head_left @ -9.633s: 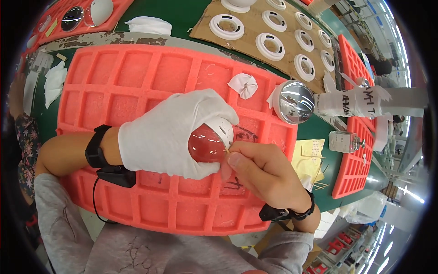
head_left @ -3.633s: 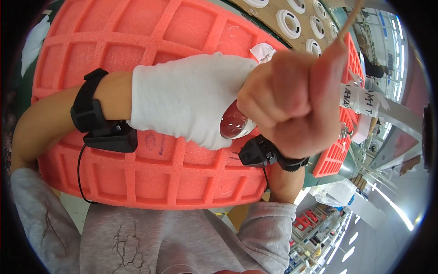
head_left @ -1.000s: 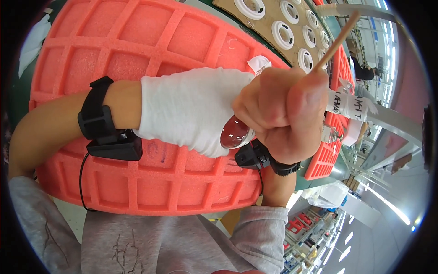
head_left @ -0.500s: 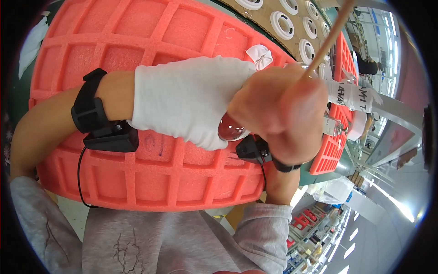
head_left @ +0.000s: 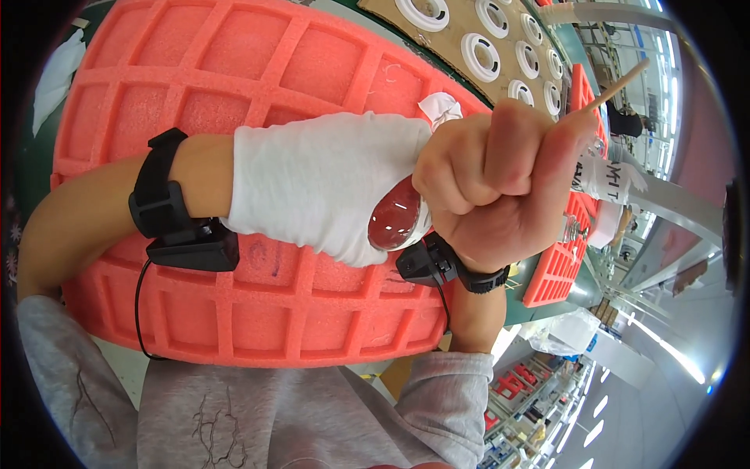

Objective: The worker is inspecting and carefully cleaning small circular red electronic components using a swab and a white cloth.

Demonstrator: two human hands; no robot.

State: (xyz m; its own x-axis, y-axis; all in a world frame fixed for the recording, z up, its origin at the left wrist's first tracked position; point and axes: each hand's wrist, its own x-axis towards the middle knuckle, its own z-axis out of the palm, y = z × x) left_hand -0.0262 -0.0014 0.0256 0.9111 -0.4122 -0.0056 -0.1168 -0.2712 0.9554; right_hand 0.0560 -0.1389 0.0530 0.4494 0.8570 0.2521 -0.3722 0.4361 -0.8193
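My left hand, in a white glove, reaches over a red foam tray with many square pockets. It is closed around a glossy, rounded, clear-looking piece that shows reddish, perhaps a glass dome or lens; the fingertips are hidden. Right beside it, my bare right hand is clenched on a thin wooden stick. The stick juts up and to the right from between thumb and forefinger. Its other end cannot be seen, so whether it touches the glossy piece I cannot tell.
Behind the tray, white rings lie in rows on a cardboard sheet. A crumpled white cloth rests at the tray's far edge. Smaller red trays and a metal post wrapped in tape stand to the right.
My right hand has turned, and the stick now slants farther right and shows shorter. More of the glossy piece shows beside my gloved hand.
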